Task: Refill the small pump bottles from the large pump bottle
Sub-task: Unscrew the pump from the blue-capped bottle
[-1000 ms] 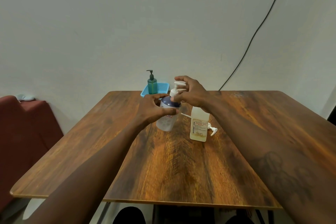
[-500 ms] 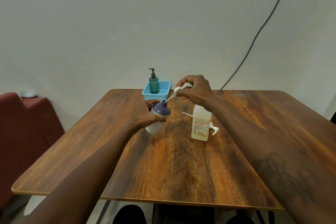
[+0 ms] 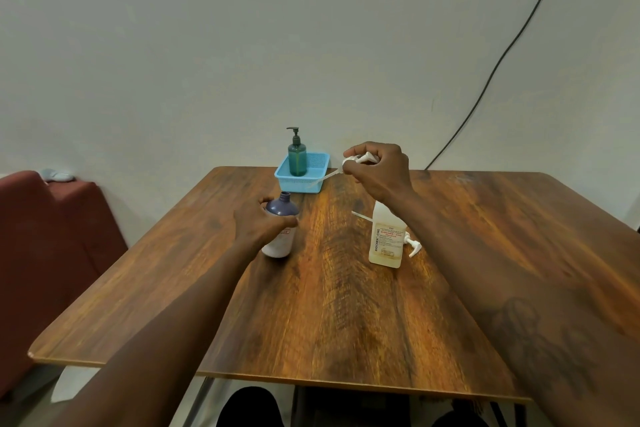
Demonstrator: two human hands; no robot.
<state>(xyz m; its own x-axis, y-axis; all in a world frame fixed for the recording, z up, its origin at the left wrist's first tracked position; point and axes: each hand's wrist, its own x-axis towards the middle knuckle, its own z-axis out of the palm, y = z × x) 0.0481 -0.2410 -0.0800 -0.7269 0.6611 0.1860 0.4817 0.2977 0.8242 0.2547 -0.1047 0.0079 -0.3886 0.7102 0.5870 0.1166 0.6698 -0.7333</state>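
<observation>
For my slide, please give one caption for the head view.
Left hand grips the uncapped blue-topped bottle; right hand holds a white pump head aloft.

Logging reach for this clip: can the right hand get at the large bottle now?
Probably not yet: the large bottle stands unblocked just below that wrist, but the right hand holds a pump and must set it down first.

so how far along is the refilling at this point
Done: the white pump is out of the blue-shouldered bottle, whose neck stands open; another pump lies by the yellowish bottle. In hand: the left hand grips the blue-shouldered bottle, the right hand holds the white pump. Left: no pouring shows yet, and the green bottle sits, pump on, in the basket.
</observation>
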